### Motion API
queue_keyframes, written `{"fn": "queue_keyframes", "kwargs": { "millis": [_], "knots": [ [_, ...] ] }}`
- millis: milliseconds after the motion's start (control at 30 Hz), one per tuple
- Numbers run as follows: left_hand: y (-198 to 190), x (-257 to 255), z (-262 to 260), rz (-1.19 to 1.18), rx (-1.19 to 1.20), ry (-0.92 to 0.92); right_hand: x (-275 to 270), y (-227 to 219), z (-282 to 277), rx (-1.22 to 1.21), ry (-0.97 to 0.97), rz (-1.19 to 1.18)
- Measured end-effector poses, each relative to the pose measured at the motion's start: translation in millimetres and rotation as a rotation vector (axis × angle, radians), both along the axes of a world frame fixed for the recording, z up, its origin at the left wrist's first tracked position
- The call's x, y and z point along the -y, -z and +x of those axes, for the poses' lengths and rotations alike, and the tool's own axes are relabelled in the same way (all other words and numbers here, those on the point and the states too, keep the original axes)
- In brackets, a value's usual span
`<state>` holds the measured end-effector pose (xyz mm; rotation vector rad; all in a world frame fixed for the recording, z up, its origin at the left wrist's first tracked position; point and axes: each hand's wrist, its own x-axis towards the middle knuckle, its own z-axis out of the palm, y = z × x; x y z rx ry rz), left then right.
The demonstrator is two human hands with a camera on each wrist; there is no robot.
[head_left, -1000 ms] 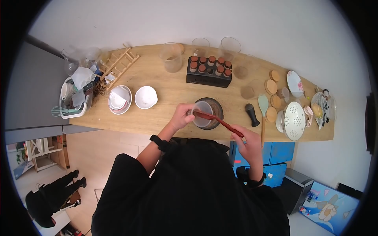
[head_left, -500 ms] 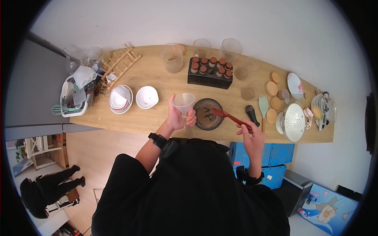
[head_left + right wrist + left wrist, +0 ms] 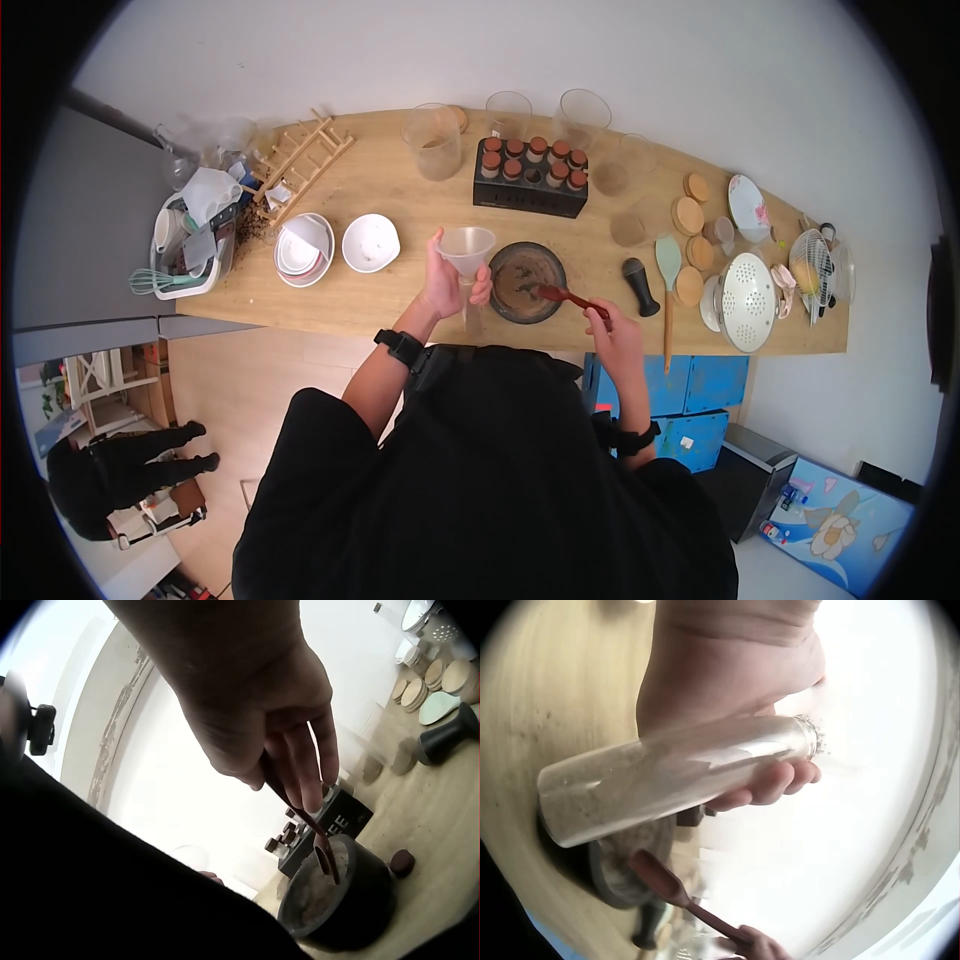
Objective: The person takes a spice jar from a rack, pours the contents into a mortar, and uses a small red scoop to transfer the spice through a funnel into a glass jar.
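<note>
A clear funnel sits atop a clear glass tube, and the left hand grips the tube just left of a dark stone mortar. In the left wrist view the fingers curl round the tube. Brown powder lies inside the mortar. The right hand pinches the handle of a red scoop, whose head is over the mortar's right part. The right wrist view shows the scoop head at the powder, inside the mortar's rim.
Behind the mortar stands a black rack of capped tubes. A black pestle, a green spatula, wooden lids and a colander are at the right. White bowls and a wooden rack are at the left.
The left hand has moved left from above the mortar, bringing funnel and tube into clear view. The red scoop has gone from the funnel down to the mortar.
</note>
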<state>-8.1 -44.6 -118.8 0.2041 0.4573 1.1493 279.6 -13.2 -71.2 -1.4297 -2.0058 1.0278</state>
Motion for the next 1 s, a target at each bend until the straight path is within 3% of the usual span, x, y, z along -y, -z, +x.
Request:
{"fn": "queue_keyframes", "kwargs": {
  "millis": [67,100,167,233,267,333,433,533,600,867,967,1000],
  "knots": [
    [3.5,1.3,-1.8,-0.014,-0.388,-0.108,-1.6,14.2,-3.5,0.017,0.022,0.034],
    [16.1,2.9,-3.7,-0.014,-0.387,-0.104,-2.4,25.4,-4.8,0.044,0.039,0.076],
    [49.2,8.9,-10.9,0.054,-0.769,-0.030,-4.6,38.1,-7.8,0.072,0.058,0.115],
    [54.8,19.8,-17.3,0.073,-0.884,-0.029,-7.6,46.2,-12.4,-0.051,0.138,-0.145],
    [57.8,25.1,-18.5,0.094,-0.997,-0.031,-9.8,52.5,-15.0,-0.051,0.140,-0.147],
    [63.4,30.8,-17.7,0.066,-0.991,-0.038,-14.3,63.3,-18.4,-0.306,0.264,-0.489],
    [65.4,36.5,-16.8,0.042,-1.039,-0.048,-14.7,70.0,-13.9,-0.461,0.349,-0.651],
    [67.2,38.4,-13.7,0.049,-1.084,-0.066,-16.2,76.3,-6.8,-0.490,0.312,-0.739],
    [69.3,37.7,-12.5,0.051,-1.080,-0.086,-15.1,78.5,-5.0,-0.496,0.311,-0.743],
    [54.6,33.8,-6.2,0.101,-1.431,0.000,-9.7,66.5,17.8,-0.672,0.377,-0.678],
    [60.2,27.7,-3.8,0.177,-1.505,0.021,-5.4,32.4,10.7,-0.683,0.286,-0.531],
    [57.7,25.1,-0.5,0.177,-1.504,0.022,-0.5,17.9,-1.2,-0.594,0.158,-0.424]
  ]
}}
